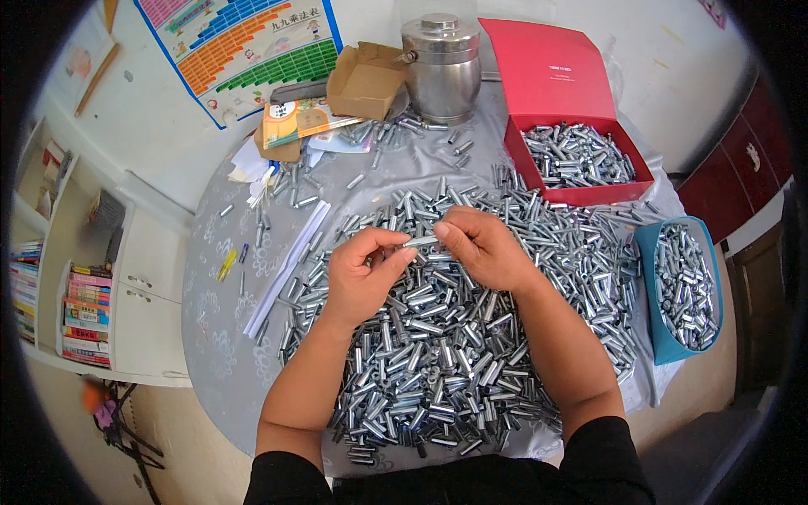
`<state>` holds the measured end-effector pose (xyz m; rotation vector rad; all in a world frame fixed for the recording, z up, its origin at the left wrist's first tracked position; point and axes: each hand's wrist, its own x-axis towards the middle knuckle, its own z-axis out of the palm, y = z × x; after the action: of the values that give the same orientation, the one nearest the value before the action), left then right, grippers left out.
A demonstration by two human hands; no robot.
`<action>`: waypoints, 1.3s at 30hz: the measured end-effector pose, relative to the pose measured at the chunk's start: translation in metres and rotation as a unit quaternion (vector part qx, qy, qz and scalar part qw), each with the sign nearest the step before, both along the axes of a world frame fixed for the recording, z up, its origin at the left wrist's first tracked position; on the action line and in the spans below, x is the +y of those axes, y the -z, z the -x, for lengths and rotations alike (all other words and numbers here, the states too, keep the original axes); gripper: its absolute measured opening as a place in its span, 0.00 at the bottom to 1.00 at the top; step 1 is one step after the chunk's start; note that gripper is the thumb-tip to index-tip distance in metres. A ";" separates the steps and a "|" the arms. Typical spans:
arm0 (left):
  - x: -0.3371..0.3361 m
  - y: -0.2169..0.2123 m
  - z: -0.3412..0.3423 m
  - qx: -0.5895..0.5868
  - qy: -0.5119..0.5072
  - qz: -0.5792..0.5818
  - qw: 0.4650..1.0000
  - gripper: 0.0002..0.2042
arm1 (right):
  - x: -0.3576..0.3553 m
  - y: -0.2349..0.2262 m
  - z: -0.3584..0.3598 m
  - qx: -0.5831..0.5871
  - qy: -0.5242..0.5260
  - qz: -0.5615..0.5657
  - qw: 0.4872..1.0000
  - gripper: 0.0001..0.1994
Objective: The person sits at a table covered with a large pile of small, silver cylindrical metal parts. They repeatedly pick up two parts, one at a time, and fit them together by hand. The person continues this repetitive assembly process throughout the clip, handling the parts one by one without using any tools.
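Silvery cloth covers the round tabletop (219, 337), which stands by a white wall with one bright chart (244, 50) on it. White shelves (84, 278) with stacked books stand on the left, and a dark red cabinet (741, 160) on the right. One red box (572, 109), one blue bin (648, 252), one steel pot (442, 67) and one small cardboard box (366, 80) sit around a heap of shiny metal tubes (438, 362), too many to count. Two hands work over the heap. The left hand (362, 273) and the right hand (480, 248) hold one small tube (421, 241) between them, just above the heap. It is short, round and shiny grey. The fingers (394, 251) of both hands are pinched tight on its ends.
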<state>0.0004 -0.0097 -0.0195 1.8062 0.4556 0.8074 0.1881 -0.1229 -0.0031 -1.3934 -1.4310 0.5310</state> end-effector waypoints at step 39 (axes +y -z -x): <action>0.001 -0.004 -0.008 -0.101 0.017 0.139 0.985 0.06 | -0.001 0.001 0.005 0.121 0.036 0.034 0.991 0.10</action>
<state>0.0080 -0.0091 -0.0157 1.4553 0.3836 0.8483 0.1834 -0.1240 -0.0044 -1.3775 -1.1740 0.6831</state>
